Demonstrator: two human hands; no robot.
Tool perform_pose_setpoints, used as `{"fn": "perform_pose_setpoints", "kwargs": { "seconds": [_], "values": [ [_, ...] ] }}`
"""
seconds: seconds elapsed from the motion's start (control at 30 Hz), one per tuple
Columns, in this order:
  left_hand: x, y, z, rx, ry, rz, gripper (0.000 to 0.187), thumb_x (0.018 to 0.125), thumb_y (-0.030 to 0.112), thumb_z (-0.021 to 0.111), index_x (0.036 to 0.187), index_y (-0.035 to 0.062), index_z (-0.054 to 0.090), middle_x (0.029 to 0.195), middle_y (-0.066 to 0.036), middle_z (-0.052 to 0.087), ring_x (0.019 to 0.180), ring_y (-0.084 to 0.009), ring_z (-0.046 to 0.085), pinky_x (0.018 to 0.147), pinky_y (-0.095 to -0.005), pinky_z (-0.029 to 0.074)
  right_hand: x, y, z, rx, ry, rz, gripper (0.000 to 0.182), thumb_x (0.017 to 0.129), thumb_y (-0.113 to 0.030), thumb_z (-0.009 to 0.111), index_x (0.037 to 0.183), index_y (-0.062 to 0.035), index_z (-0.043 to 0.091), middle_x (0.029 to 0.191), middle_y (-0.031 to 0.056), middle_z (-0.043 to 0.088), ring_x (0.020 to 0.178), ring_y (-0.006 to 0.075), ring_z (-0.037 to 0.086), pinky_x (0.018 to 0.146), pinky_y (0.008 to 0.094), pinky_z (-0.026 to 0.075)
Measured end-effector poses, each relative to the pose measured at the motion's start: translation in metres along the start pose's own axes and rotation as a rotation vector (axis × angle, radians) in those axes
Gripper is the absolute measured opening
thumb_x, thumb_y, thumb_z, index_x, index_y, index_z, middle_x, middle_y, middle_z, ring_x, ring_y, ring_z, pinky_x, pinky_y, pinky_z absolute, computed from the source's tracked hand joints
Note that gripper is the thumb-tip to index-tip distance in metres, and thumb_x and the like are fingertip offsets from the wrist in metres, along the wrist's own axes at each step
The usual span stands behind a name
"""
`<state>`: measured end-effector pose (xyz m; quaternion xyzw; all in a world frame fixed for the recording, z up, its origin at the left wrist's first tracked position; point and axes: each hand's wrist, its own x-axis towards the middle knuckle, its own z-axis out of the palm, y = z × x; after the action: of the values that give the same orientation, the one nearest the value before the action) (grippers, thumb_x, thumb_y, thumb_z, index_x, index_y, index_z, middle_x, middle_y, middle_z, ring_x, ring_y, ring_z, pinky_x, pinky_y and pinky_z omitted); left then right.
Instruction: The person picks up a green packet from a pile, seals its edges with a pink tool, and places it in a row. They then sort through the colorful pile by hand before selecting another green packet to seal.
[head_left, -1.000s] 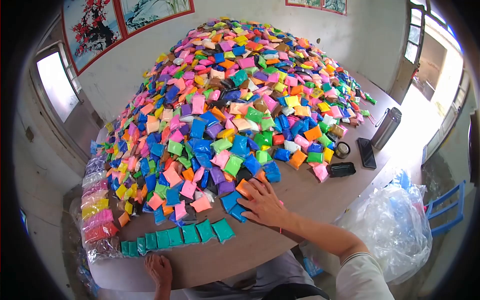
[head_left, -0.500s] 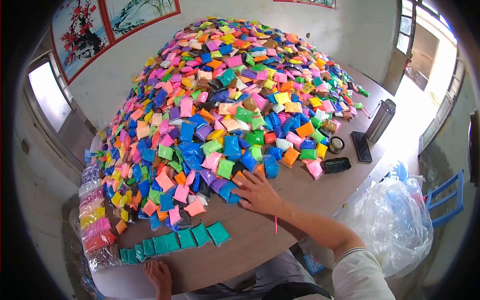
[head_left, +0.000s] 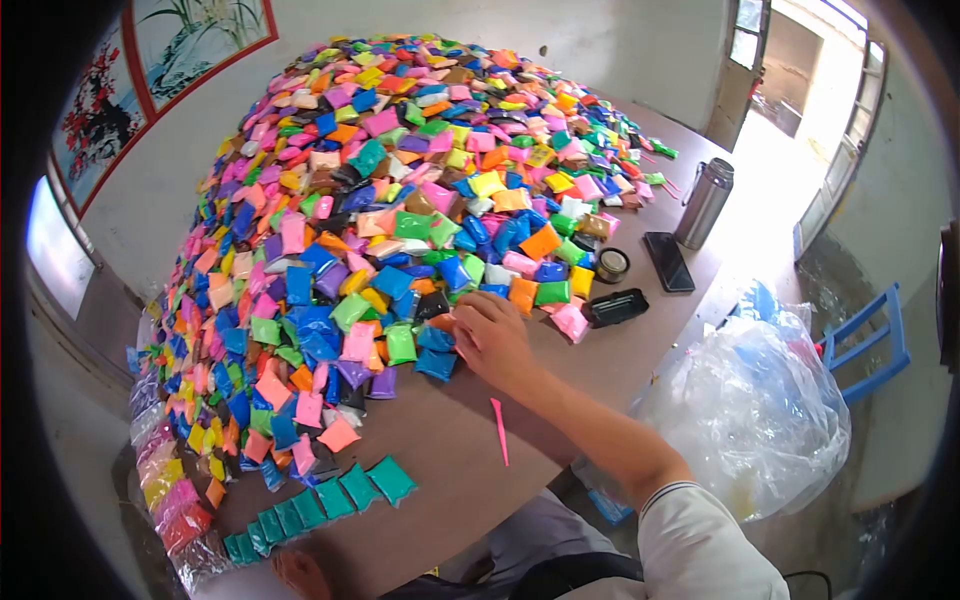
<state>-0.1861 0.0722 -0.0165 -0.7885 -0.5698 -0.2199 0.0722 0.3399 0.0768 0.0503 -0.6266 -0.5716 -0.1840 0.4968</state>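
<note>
My right hand (head_left: 492, 335) is at the near edge of a big heap of small coloured packets (head_left: 400, 225), its fingers curled in and closed at an orange packet (head_left: 440, 322). Two blue packets (head_left: 435, 364) lie just below these fingertips. At the bottom left, my left hand (head_left: 300, 572) rests by the table's near edge, shadowed and blurred, with its fingers not showing clearly. Close beyond it runs an overlapping row of teal-green packets (head_left: 335, 497). A thin pink plastic stick (head_left: 500, 432) lies on the bare tabletop below my right hand.
Right of the heap are a round tin (head_left: 612, 264), an open black case (head_left: 618, 307), a phone (head_left: 668, 262) and a steel thermos (head_left: 706, 204). Clear plastic bags (head_left: 750, 430) bulge beside the table near a blue chair frame (head_left: 870, 345). Bagged packets (head_left: 182, 525) line the left edge.
The view has swung right. My right hand has gone from fingers spread over the packets to curled in, uncovering the pink stick and the blue packets. My left hand stays near the table edge.
</note>
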Motion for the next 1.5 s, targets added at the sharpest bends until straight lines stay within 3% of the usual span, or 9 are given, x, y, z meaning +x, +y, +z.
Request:
{"fn": "perform_pose_setpoints", "kwargs": {
  "seconds": [0.23,0.33,0.47,0.67,0.8,1.0,1.13,1.33,1.5],
  "values": [
    [-0.001,-0.005,0.009,-0.076,0.080,0.022,0.018,0.089,0.010,0.059,0.078,-0.0041,0.063,0.081,-0.022,0.061,0.078,-0.0402,0.057,0.074,-0.0504,0.046,-0.066,0.059,-0.105,-0.486,0.171,0.486,0.046,0.075,-0.023,0.076,0.117,-0.0081,0.064,0.125,0.0184,0.057,0.117,0.0377,0.052,0.097,0.0476,0.043],
    [-0.005,-0.012,0.014,-0.053,0.065,0.016,0.018,0.088,0.010,0.059,0.075,-0.0033,0.061,0.079,-0.021,0.059,0.077,-0.0400,0.056,0.072,-0.0504,0.046,-0.069,0.077,-0.130,-0.709,0.124,0.533,0.055,0.077,-0.037,0.076,0.121,-0.0067,0.065,0.133,0.0255,0.052,0.122,0.0413,0.050,0.100,0.0487,0.042],
    [-0.002,-0.007,0.013,-0.099,0.137,0.032,0.020,0.087,0.010,0.058,0.072,-0.0026,0.058,0.076,-0.020,0.057,0.075,-0.0394,0.054,0.070,-0.0504,0.045,-0.071,0.108,-0.134,-0.721,-0.034,0.598,0.058,0.080,-0.050,0.073,0.116,-0.0052,0.069,0.139,0.0264,0.049,0.128,0.0419,0.046,0.103,0.0481,0.041],
    [-0.007,-0.022,0.021,-0.061,0.124,0.050,0.021,0.088,0.011,0.058,0.071,-0.0023,0.057,0.076,-0.020,0.056,0.074,-0.0389,0.054,0.070,-0.0496,0.045,-0.079,0.117,-0.141,-0.799,-0.092,0.652,0.044,0.080,-0.044,0.072,0.099,-0.0043,0.072,0.124,0.0188,0.059,0.120,0.0377,0.050,0.095,0.0491,0.040],
    [-0.008,-0.023,0.020,-0.025,0.114,0.013,0.021,0.090,0.013,0.057,0.075,-0.0027,0.061,0.079,-0.020,0.058,0.076,-0.0388,0.055,0.072,-0.0493,0.046,-0.092,0.123,-0.161,-0.832,-0.095,0.499,0.026,0.075,-0.025,0.077,0.091,-0.0049,0.070,0.122,0.0169,0.059,0.118,0.0348,0.051,0.097,0.0472,0.038],
    [-0.005,-0.009,0.014,-0.012,0.043,-0.066,0.022,0.090,0.015,0.058,0.088,-0.0038,0.068,0.087,-0.021,0.063,0.081,-0.0397,0.058,0.076,-0.0487,0.048,-0.094,0.130,-0.178,-0.698,0.010,0.424,0.016,0.081,-0.017,0.073,0.092,-0.0069,0.069,0.126,0.0195,0.059,0.121,0.0389,0.052,0.096,0.0494,0.043],
    [-0.007,-0.012,0.013,0.010,0.019,-0.089,0.023,0.091,0.016,0.058,0.091,-0.0044,0.068,0.091,-0.022,0.064,0.083,-0.0398,0.059,0.078,-0.0484,0.048,-0.057,0.143,-0.187,-0.674,0.251,0.421,0.017,0.086,-0.019,0.069,0.096,-0.0058,0.068,0.121,0.0227,0.061,0.111,0.0420,0.058,0.090,0.0509,0.047],
    [-0.005,-0.003,0.004,0.016,-0.019,-0.149,0.024,0.092,0.017,0.058,0.097,-0.0050,0.068,0.098,-0.023,0.065,0.086,-0.0400,0.060,0.080,-0.0479,0.048,0.014,0.210,-0.168,-0.866,-0.115,0.778,0.027,0.089,-0.034,0.063,0.091,-0.0101,0.074,0.105,0.0162,0.070,0.104,0.0352,0.062,0.083,0.0482,0.049],
    [-0.019,-0.031,0.021,0.098,-0.024,-0.126,0.025,0.094,0.017,0.058,0.101,-0.0047,0.068,0.099,-0.023,0.065,0.089,-0.0406,0.060,0.081,-0.0475,0.048,0.024,0.241,-0.149,-1.017,-0.182,0.882,0.033,0.087,-0.038,0.063,0.093,-0.0084,0.076,0.098,0.0132,0.072,0.105,0.0324,0.064,0.085,0.0467,0.049]
  ]
}}
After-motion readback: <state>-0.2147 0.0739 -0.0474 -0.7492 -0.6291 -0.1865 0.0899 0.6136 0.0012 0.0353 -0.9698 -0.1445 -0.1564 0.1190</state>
